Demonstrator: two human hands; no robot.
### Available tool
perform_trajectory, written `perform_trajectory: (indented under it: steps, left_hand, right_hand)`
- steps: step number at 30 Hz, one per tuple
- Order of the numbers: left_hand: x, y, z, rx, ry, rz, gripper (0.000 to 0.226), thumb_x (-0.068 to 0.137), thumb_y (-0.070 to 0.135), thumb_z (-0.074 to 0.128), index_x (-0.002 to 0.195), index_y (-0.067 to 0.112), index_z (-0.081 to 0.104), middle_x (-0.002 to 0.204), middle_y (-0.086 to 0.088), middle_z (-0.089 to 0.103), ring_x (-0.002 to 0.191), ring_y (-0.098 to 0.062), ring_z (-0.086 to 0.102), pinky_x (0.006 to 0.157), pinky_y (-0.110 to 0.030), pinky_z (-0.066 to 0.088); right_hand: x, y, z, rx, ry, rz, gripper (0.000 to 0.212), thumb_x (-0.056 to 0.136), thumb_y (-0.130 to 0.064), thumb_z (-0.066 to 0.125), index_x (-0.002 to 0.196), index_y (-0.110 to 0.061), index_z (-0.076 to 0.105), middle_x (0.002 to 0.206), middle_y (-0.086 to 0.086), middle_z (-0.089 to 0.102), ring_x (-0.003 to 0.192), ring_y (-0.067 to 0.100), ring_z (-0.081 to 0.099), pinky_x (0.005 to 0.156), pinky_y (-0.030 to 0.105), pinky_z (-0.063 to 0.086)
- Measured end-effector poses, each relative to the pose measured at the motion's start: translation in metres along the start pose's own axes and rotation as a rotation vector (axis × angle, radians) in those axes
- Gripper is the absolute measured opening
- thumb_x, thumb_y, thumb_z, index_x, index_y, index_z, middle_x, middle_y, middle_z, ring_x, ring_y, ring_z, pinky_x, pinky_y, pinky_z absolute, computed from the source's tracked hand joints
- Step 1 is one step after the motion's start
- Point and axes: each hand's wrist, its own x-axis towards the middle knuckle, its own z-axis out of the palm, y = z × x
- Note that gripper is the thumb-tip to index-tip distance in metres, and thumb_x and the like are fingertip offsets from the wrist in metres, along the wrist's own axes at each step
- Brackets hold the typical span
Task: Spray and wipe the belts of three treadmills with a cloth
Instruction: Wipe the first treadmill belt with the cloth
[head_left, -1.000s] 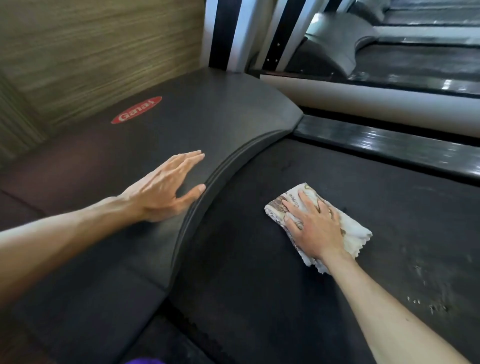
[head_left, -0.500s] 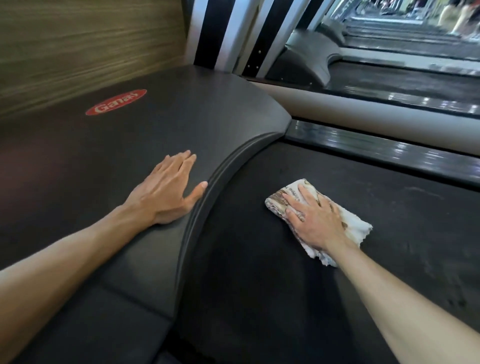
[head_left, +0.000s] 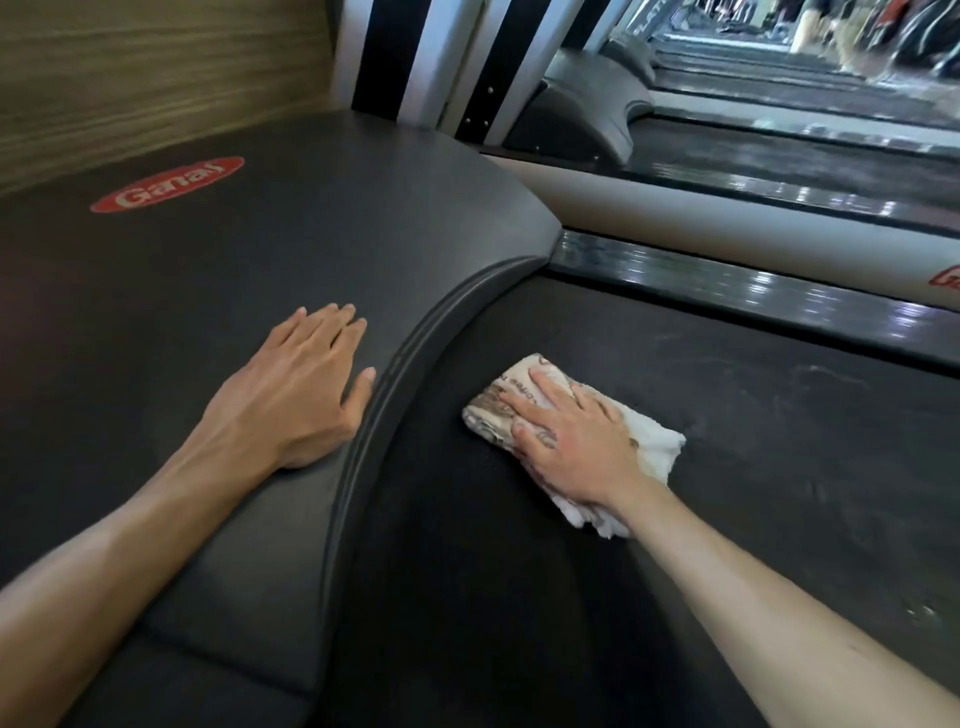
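our left hand (head_left: 298, 387) lies flat, fingers straight, on the motor cover (head_left: 322, 244) beside its curved edge, while our right hand (head_left: 569, 441) presses flat on the folded cloth (head_left: 657, 452) on the belt (head_left: 779, 467), dark belt stretching rightward to the side rail (head_left: 753, 286).

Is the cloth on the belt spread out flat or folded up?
Folded. The cloth is a thick wad under the right hand, pressed on the belt.

A single head view looks forward and steeply down, close over the belt (head_left: 597, 597), with the motor cover (head_left: 311, 218) left of it; farther treadmills beyond the belt seem blurred, perhaps by motion.
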Motion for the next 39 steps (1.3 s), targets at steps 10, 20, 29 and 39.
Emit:
perform_trajectory:
  steps: [10,20,29,39]
  left_hand:
    - [-0.001,-0.001,-0.001,-0.006,0.009,-0.007,0.065,0.102,0.041,0.039,0.156,0.007,0.032,0.164,-0.011,0.030,0.154,-0.020,0.021,0.127,-0.036,0.010]
    - [-0.005,0.003,-0.006,-0.015,0.008,-0.006,0.065,0.103,0.043,0.036,0.157,0.007,0.030,0.165,-0.011,0.027,0.155,-0.019,0.017,0.127,-0.034,0.007]
    - [-0.006,0.005,-0.007,-0.027,0.002,-0.020,0.065,0.104,0.044,0.034,0.158,0.008,0.028,0.166,-0.010,0.024,0.155,-0.018,0.014,0.127,-0.033,0.005]
    - [-0.008,0.008,-0.010,-0.028,-0.006,-0.031,0.063,0.105,0.041,0.034,0.158,0.008,0.028,0.166,-0.009,0.024,0.155,-0.019,0.015,0.126,-0.032,0.004]
  right_hand:
    - [-0.012,-0.047,0.006,0.021,-0.056,-0.247,0.072,0.084,-0.073,0.005,0.152,-0.062,0.027,0.171,-0.018,0.008,0.157,0.022,0.008,0.127,0.047,0.005]
    - [0.015,-0.054,0.004,0.018,-0.051,-0.183,0.051,0.103,-0.063,0.024,0.154,-0.060,0.024,0.173,-0.014,0.004,0.158,0.027,0.006,0.126,0.053,0.005]
    - [0.035,-0.052,0.002,0.000,-0.051,-0.077,0.050,0.105,-0.060,0.026,0.154,-0.061,0.022,0.172,-0.015,0.005,0.158,0.026,0.008,0.126,0.052,0.008]
    - [0.015,-0.045,0.005,-0.001,-0.063,-0.224,0.057,0.096,-0.068,0.018,0.152,-0.063,0.026,0.172,-0.019,0.006,0.157,0.021,0.009,0.126,0.047,0.008]
